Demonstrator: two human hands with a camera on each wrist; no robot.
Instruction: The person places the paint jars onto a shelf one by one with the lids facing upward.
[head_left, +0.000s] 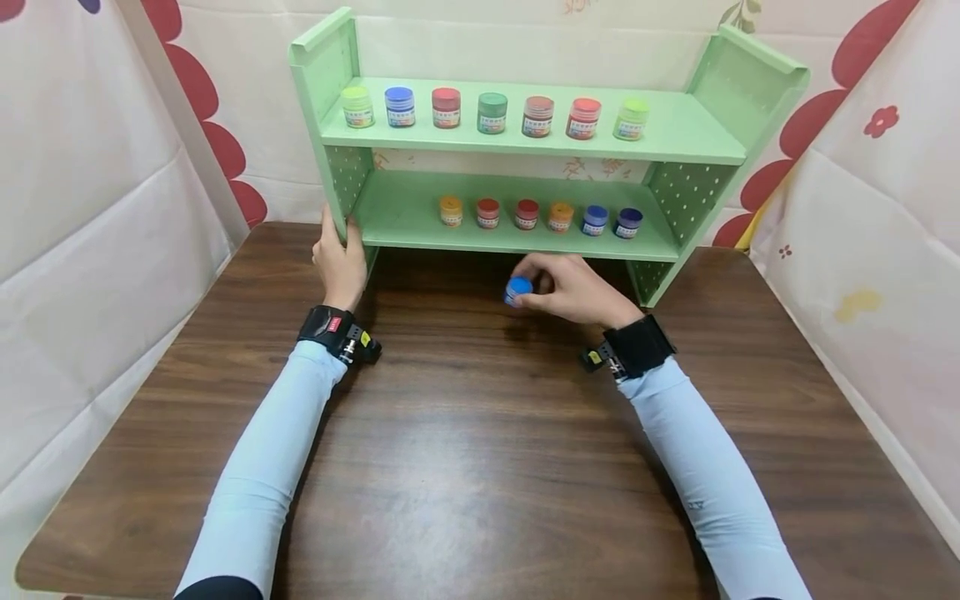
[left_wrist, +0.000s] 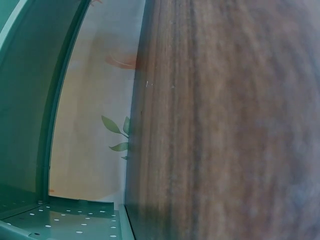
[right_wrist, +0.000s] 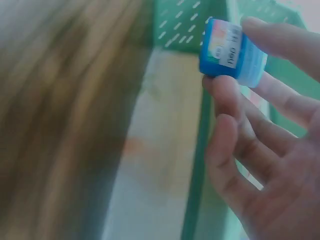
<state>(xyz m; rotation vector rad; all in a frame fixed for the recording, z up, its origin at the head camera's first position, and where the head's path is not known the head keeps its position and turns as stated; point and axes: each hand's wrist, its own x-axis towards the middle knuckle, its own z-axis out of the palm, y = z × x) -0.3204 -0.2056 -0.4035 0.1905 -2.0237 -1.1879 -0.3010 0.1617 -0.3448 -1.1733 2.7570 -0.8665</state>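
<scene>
A small blue paint jar (head_left: 517, 289) is pinched between the fingertips and thumb of my right hand (head_left: 573, 287), just in front of the lower shelf edge. In the right wrist view the jar (right_wrist: 232, 52) shows a printed label, and the other fingers curl loosely below it. My left hand (head_left: 341, 265) grips the lower part of the left side panel of a light green two-tier shelf (head_left: 525, 243), thumb and fingers on either side of the panel. The left wrist view does not show that hand.
Several paint jars stand in a row on the upper tier, among them a green jar (head_left: 492, 113). The lower tier carries another row, including an orange jar (head_left: 451, 212). Beneath lies a brown wooden table (head_left: 465, 433), with patterned white cloth (head_left: 97, 208) hanging around it.
</scene>
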